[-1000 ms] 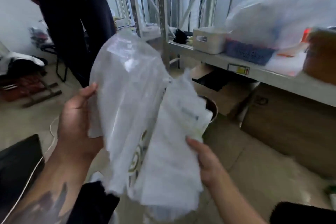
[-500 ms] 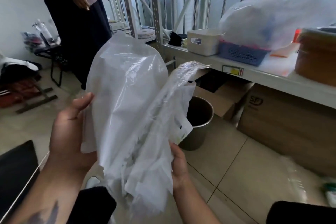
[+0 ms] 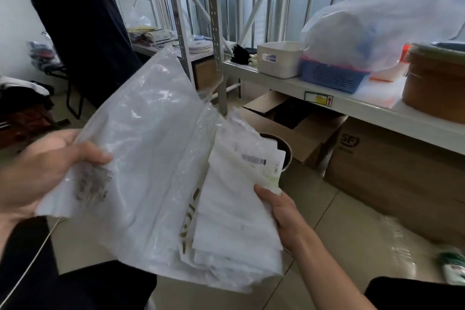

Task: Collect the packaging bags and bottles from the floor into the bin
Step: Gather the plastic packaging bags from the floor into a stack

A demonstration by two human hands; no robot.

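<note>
Both hands hold packaging bags above the floor, in front of the bin. The left hand grips the large clear bag by its lower left corner, thumb curled over the film; the right hand pinches the edge of the white bag bundle, which carries a small printed label near its top. Half a second earlier the two were pressed together into one upright roll and the round metal bin stood open to view beyond them; now the bags are spread apart and fanned, the clear bag tilted up to the left, the white bundle lying over most of the bin's mouth so that only part of its dark rim shows. The bin stands on the floor just beside a cardboard box under the shelf. The bags are collected but not yet dropped; judged from this, the pair probably needs gathering or crumpling again before it fits the narrow opening. A further clear wrapper and a green-printed item, too blurred to identify, lie on the floor at right, so the task appears unfinished.
</note>
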